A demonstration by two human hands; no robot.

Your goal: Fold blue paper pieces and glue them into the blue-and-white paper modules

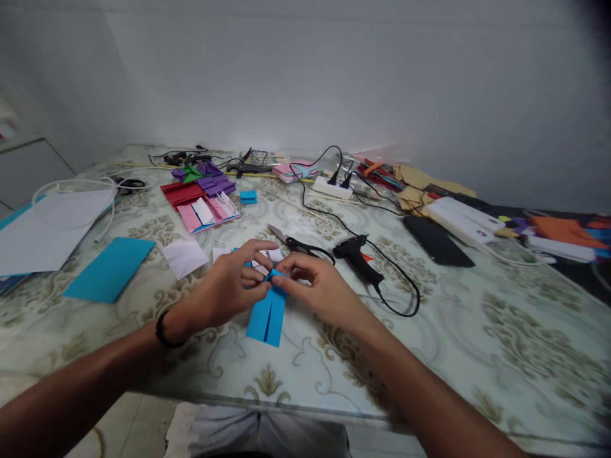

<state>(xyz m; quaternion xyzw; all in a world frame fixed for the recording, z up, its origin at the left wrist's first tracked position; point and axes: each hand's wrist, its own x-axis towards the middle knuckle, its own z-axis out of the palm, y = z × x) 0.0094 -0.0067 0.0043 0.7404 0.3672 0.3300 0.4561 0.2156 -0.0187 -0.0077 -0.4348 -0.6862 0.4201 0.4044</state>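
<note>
A folded blue paper (pixel 260 318) with a slit down its middle hangs toward me from between my hands. My left hand (pixel 233 283) pinches its upper edge from the left, fingers bent. From the right, my right hand (pixel 312 283) grips the same edge with the thumb on top. The paper is curled or folded where the fingertips meet; they hide the exact shape. Just beyond my hands lie white paper pieces, partly covered. Scissors (pixel 300 245) with black handles rest behind them, and a black glue gun (pixel 358 257) lies to the right of my right hand.
On the left are a blue sheet (pixel 112 270), a small white sheet (pixel 184 257) and large white sheets (pixel 52 229). Folded pink paper (pixel 207 213) and a small blue folded piece (pixel 248 197) sit farther back. A power strip (pixel 333 187), cables and a black phone (pixel 436 240) are rightward.
</note>
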